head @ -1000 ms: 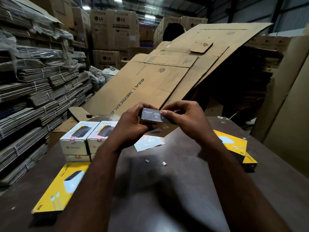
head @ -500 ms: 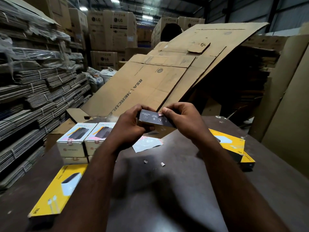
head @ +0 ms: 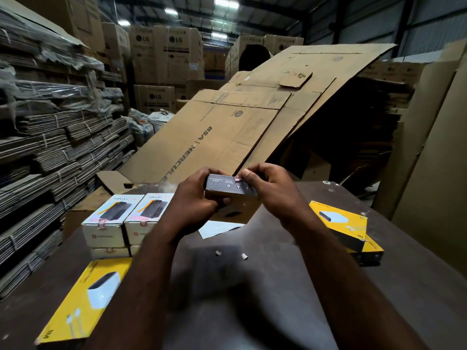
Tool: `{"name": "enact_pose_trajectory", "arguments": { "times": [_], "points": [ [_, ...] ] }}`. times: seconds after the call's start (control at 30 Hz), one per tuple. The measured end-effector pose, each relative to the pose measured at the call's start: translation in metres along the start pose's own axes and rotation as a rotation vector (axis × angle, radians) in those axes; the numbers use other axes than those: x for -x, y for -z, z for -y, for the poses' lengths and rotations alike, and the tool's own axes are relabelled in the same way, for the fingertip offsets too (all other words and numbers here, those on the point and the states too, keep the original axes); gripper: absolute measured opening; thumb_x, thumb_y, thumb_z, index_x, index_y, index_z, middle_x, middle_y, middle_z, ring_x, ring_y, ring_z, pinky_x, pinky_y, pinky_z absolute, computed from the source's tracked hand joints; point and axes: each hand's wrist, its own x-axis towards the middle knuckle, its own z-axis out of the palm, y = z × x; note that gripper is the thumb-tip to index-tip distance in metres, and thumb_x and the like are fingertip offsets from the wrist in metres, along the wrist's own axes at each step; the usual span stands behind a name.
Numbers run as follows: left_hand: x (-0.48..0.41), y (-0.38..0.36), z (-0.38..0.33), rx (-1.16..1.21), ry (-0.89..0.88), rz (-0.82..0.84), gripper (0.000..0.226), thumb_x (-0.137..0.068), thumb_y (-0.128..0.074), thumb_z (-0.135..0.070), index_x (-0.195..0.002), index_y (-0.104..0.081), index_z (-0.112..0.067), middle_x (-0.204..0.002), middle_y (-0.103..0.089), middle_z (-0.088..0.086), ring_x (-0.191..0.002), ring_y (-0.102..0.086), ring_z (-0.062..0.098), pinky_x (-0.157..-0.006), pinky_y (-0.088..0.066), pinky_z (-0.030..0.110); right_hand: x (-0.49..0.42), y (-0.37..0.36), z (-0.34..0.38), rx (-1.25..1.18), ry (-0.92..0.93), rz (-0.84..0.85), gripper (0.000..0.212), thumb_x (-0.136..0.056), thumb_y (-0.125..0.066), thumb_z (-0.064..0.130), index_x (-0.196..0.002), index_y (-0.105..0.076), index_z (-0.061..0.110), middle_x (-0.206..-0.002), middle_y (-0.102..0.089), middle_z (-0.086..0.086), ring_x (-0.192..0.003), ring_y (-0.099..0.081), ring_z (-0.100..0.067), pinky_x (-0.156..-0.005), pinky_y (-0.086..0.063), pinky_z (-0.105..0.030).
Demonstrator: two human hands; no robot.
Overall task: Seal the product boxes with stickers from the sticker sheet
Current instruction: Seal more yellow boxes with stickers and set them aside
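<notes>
I hold a small product box (head: 228,185) in both hands above the dark table (head: 252,299), its grey end face toward me. My left hand (head: 195,198) grips its left side. My right hand (head: 271,189) holds the right end, thumb pressing a small pink sticker (head: 238,179) at the top edge of that face. The white sticker sheet (head: 217,228) lies on the table under my hands. White product boxes (head: 112,218) with pink stickers on their front flaps are stacked at the left.
A flat yellow box (head: 83,299) lies near the front left, and more yellow boxes (head: 346,228) at the right. Two small paper scraps (head: 243,256) lie mid-table. Large flattened cardboard (head: 227,137) leans behind the table. Bundled cardboard stacks (head: 50,147) fill the left.
The box has tilted slightly and the pink sticker now shows at its top edge under my right thumb. Both hands keep their hold.
</notes>
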Motion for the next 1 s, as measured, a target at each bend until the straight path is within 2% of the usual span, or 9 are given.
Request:
{"name": "enact_pose_trajectory", "arguments": {
  "times": [0.2, 0.37, 0.53, 0.63, 0.7, 0.77, 0.9, 1.0],
  "points": [
    [-0.003, 0.0, 0.003, 0.032, 0.071, 0.004, 0.043, -0.074, -0.077, 0.003, -0.104, -0.062, -0.022, -0.094, -0.07, 0.002, -0.081, -0.064, 0.015, -0.058, -0.052, 0.026, 0.002, -0.009, -0.003, -0.029, 0.011, -0.065, 0.015, -0.098, -0.06, 0.027, -0.089, -0.07, 0.02, -0.089, -0.07, 0.0, -0.081, -0.06, -0.009, -0.069, -0.044, -0.025],
    [-0.003, 0.002, 0.004, 0.077, 0.102, 0.017, 0.041, -0.075, -0.079, 0.0, -0.098, -0.061, -0.029, -0.092, -0.069, 0.002, -0.079, -0.062, 0.016, -0.054, -0.052, 0.029, 0.003, -0.013, -0.003, -0.047, 0.008, -0.077, 0.019, -0.099, -0.058, 0.027, -0.084, -0.069, 0.022, -0.091, -0.071, -0.004, -0.084, -0.062, -0.013, -0.071, -0.048, -0.029],
    [-0.002, 0.001, 0.003, 0.066, 0.121, 0.003, 0.039, -0.065, -0.079, -0.016, -0.095, -0.06, -0.031, -0.093, -0.069, 0.002, -0.081, -0.064, 0.019, -0.06, -0.059, 0.038, 0.004, -0.011, 0.0, -0.058, -0.028, -0.038, 0.018, -0.1, -0.057, 0.027, -0.088, -0.068, 0.023, -0.092, -0.07, -0.001, -0.085, -0.062, -0.011, -0.072, -0.047, -0.026],
    [-0.003, 0.001, 0.004, 0.059, 0.132, -0.003, 0.039, -0.069, -0.079, -0.012, -0.099, -0.061, -0.028, -0.095, -0.069, 0.004, -0.085, -0.065, 0.023, -0.063, -0.06, 0.041, 0.004, -0.007, 0.0, -0.085, -0.03, 0.009, 0.016, -0.1, -0.056, 0.028, -0.094, -0.069, 0.021, -0.094, -0.071, 0.001, -0.086, -0.062, -0.008, -0.075, -0.047, -0.025],
    [-0.002, 0.001, 0.002, 0.027, 0.13, -0.025, 0.04, -0.066, -0.077, -0.018, -0.102, -0.061, -0.028, -0.095, -0.07, 0.001, -0.086, -0.068, 0.022, -0.065, -0.061, 0.043, 0.003, -0.004, -0.001, -0.044, 0.009, 0.042, 0.012, -0.096, -0.064, 0.027, -0.101, -0.069, 0.018, -0.097, -0.07, 0.003, -0.089, -0.063, -0.006, -0.077, -0.05, -0.024],
    [-0.002, 0.0, 0.0, -0.018, 0.106, -0.048, 0.041, -0.066, -0.078, -0.017, -0.101, -0.062, -0.029, -0.092, -0.071, -0.005, -0.084, -0.068, 0.017, -0.068, -0.06, 0.04, 0.003, -0.004, -0.003, 0.116, 0.116, -0.002, 0.017, -0.088, -0.074, 0.025, -0.103, -0.07, 0.019, -0.098, -0.071, 0.007, -0.093, -0.065, -0.003, -0.079, -0.052, -0.02],
    [0.001, -0.002, -0.006, -0.078, 0.045, -0.058, 0.043, -0.073, -0.078, 0.0, -0.101, -0.062, -0.028, -0.087, -0.069, -0.014, -0.073, -0.062, -0.007, -0.063, -0.048, 0.011, 0.002, -0.005, -0.004, 0.228, 0.268, -0.137, 0.014, -0.083, -0.078, 0.024, -0.094, -0.073, 0.018, -0.091, -0.073, 0.008, -0.088, -0.069, -0.004, -0.076, -0.056, -0.023],
    [0.003, -0.002, -0.012, -0.076, 0.02, -0.055, 0.044, -0.073, -0.078, 0.003, -0.101, -0.062, -0.027, -0.086, -0.068, -0.014, -0.07, -0.059, -0.014, -0.06, -0.043, 0.005, 0.002, -0.003, -0.004, 0.288, 0.326, -0.194, 0.018, -0.084, -0.078, 0.026, -0.1, -0.073, 0.019, -0.09, -0.073, 0.009, -0.086, -0.068, -0.003, -0.073, -0.057, -0.023]
  ]
}}
